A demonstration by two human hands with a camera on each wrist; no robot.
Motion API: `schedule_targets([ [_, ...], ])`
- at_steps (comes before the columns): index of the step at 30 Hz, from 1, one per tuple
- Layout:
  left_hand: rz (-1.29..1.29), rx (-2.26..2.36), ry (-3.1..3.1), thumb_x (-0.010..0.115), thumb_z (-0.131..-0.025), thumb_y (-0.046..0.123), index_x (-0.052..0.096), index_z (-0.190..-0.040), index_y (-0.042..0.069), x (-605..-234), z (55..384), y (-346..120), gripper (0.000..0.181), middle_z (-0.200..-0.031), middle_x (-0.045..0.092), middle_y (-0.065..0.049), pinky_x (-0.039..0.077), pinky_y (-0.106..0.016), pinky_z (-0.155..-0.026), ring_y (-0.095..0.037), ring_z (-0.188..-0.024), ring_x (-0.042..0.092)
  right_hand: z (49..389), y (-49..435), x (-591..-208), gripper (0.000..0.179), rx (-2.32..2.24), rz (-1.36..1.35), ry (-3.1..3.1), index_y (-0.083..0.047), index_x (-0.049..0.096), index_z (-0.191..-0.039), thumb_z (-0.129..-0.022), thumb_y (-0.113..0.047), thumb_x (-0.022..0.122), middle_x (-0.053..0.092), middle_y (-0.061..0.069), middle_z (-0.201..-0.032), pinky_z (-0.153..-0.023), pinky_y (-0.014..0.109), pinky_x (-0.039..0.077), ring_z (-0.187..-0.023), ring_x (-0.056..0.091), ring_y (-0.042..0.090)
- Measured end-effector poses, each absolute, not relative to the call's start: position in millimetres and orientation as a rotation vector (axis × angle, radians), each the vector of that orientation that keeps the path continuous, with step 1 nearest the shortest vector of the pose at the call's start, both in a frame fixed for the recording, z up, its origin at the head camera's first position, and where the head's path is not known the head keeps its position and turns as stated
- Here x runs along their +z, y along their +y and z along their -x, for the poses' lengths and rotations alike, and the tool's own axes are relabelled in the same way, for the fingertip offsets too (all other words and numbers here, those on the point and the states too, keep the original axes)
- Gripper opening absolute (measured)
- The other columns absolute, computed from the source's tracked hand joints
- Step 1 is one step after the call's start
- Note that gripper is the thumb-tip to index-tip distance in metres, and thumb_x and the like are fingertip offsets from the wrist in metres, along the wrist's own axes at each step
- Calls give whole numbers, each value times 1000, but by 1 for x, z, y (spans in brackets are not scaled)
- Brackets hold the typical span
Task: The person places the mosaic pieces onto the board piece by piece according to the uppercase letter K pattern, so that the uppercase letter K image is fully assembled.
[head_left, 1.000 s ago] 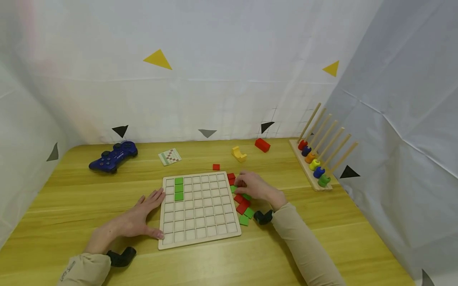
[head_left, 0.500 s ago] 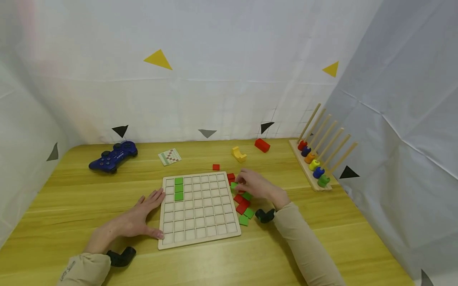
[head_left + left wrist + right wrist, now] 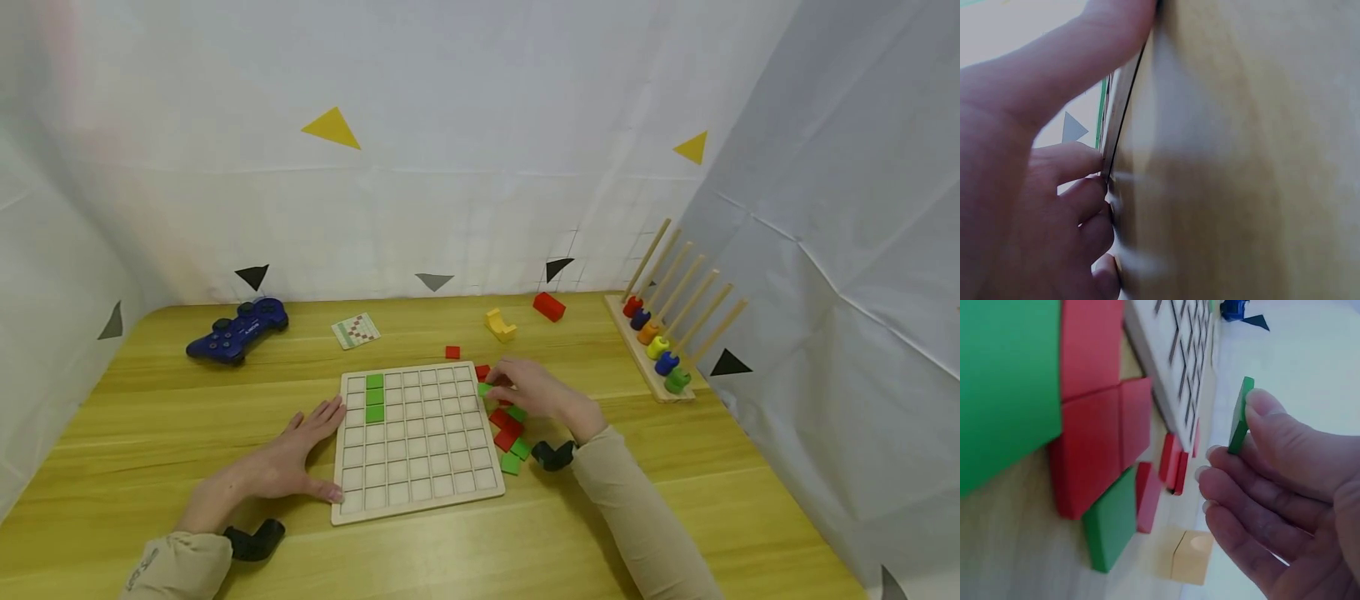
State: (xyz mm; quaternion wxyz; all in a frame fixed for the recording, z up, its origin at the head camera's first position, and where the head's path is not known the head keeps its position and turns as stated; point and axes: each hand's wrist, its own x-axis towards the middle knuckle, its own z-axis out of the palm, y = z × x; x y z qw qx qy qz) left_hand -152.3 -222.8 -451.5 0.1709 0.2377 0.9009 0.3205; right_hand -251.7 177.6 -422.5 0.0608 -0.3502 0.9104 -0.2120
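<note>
A wooden grid board (image 3: 420,442) lies flat on the table, with three green tiles (image 3: 375,397) set in one column near its upper left. My left hand (image 3: 288,454) rests spread at the board's left edge, thumb and fingertips touching it. Over the board's right edge, my right hand (image 3: 536,390) pinches a green tile (image 3: 1241,415) between thumb and fingers, lifted off the table in the right wrist view. Beneath and beside that hand lie loose red tiles (image 3: 507,434) and green tiles (image 3: 511,462), some overlapping.
A single red tile (image 3: 453,352) lies behind the board. Farther back are a blue game controller (image 3: 238,330), a small pattern card (image 3: 356,331), a yellow curved block (image 3: 500,325) and a red block (image 3: 550,307). A wooden peg stand (image 3: 652,354) with coloured pieces stands at the right.
My right hand has picked a green tile out of the loose pile and shifted it slightly left toward the board. My left hand has stayed in place.
</note>
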Motion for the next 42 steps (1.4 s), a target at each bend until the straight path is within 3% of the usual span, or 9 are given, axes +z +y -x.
schedule_targets([
  [28, -675, 902, 2561, 83, -74, 52, 15, -158, -2, -452, 152, -223, 121, -167, 0, -23, -4, -68, -118, -46, -152, -3, 224, 58, -396, 24, -628, 1309, 2611, -8, 67, -111, -97, -28, 64, 63, -1, -106, -83, 19, 51, -93, 60, 10],
  [42, -671, 889, 2562, 83, -75, 52, 14, -158, -3, -453, 153, -223, 122, -166, 0, -23, -6, -68, -118, -46, -152, -4, 221, 39, -411, 26, -578, 1340, 2603, -5, 68, -111, -97, -27, 65, 63, 0, -105, -82, 17, 50, -92, 59, 9],
])
